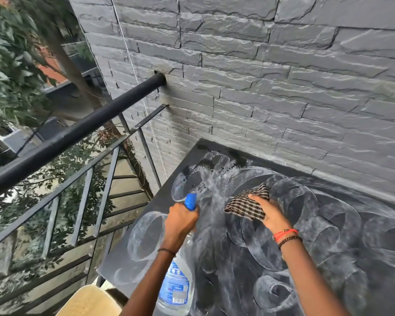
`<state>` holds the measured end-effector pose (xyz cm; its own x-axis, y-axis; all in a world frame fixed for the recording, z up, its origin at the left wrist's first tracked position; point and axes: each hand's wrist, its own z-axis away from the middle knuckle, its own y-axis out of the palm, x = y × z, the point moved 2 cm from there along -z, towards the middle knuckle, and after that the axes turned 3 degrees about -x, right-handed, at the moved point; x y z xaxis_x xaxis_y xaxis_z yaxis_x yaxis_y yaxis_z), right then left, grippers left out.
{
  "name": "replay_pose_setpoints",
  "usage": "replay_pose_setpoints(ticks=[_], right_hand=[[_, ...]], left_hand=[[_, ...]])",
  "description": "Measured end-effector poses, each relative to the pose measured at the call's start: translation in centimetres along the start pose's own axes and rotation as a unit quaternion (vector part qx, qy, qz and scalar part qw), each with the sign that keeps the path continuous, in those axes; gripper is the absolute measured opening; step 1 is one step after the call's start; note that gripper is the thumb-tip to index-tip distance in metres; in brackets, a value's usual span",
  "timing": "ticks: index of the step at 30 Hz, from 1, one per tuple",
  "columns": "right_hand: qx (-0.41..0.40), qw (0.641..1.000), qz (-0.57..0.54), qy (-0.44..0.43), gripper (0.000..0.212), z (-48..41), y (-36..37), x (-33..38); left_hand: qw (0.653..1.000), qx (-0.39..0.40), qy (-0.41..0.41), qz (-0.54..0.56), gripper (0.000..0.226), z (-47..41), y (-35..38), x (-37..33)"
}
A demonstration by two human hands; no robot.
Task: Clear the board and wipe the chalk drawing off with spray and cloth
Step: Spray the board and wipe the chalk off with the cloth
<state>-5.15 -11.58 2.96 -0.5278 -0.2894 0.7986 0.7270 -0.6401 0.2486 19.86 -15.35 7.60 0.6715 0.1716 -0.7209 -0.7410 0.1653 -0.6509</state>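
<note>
My left hand (181, 221) grips spray bottle (176, 288); right hand (271, 215), fingers seemingly flat, presses cloth (246, 202) on chalked board (342, 254) just beside.

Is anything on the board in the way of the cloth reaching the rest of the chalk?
Nothing visible. The right hand presses the cloth on the board, with chalk rings bare all around. Only the spray bottle, held by the left hand, hangs over the board's left part.

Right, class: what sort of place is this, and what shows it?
Probably an outdoor balcony or terrace above ground: a black metal railing meets a grey stone-clad wall, with tree foliage beyond and below the rail.
</note>
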Motion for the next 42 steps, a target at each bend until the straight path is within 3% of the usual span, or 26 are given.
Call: replay_pose_setpoints(ticks=[5, 13, 21, 25, 29, 32, 34, 35, 38, 40, 42], right_hand=[[-0.005, 1.000, -0.002, 0.006, 0.003, 0.4, -1.1, 0.5], [-0.025, 1.000, -0.003, -0.003, 0.012, 0.0, -4.2, 1.3], [-0.021, 0.999, 0.026, 0.005, 0.011, -0.9, -3.9, 0.4], [-0.001, 0.996, 0.093, -0.002, 0.032, -1.8, -2.7, -0.3], [0.076, 0.978, 0.189, 0.036, 0.033, -1.4, -0.3, -0.6], [0.182, 0.952, 0.239, 0.067, 0.037, -1.1, 1.6, -1.0], [0.169, 0.936, 0.305, 0.046, 0.041, -1.9, 2.7, -1.8], [0.126, 0.920, 0.372, -0.003, 0.043, -2.7, 3.1, -2.2], [-0.058, 0.807, 0.546, -0.216, 0.039, -3.6, 4.3, -3.6], [-0.035, 0.757, 0.599, -0.260, 0.042, -3.3, 5.0, -5.9], [0.012, 0.700, 0.673, -0.238, 0.055, -2.9, 5.2, -8.9]], left_hand=[[0.998, 0.062, 0.024, -0.017, 0.034, 3.8, 3.2, -1.1], [0.994, 0.080, 0.004, -0.073, 0.031, 6.8, 5.2, -0.7], [0.997, 0.039, -0.061, -0.037, 0.037, 4.7, 0.7, 2.7], [0.998, 0.005, -0.066, 0.013, 0.055, 3.2, -0.9, 4.0], [0.997, -0.015, -0.067, 0.035, 0.042, 1.5, -1.9, 4.5], [0.995, -0.028, -0.074, 0.057, 0.038, 0.3, -2.8, 4.0], [0.994, -0.035, -0.078, 0.062, 0.035, -0.7, -3.3, 3.9], [0.994, -0.035, -0.082, 0.063, 0.033, -1.2, -3.5, 3.8], [0.993, -0.039, -0.083, 0.072, 0.032, -2.9, -3.8, 4.2], [0.993, -0.040, -0.083, 0.072, 0.032, -4.0, -3.9, 4.3], [0.993, -0.036, -0.084, 0.076, 0.030, -4.9, -3.8, 4.5]])
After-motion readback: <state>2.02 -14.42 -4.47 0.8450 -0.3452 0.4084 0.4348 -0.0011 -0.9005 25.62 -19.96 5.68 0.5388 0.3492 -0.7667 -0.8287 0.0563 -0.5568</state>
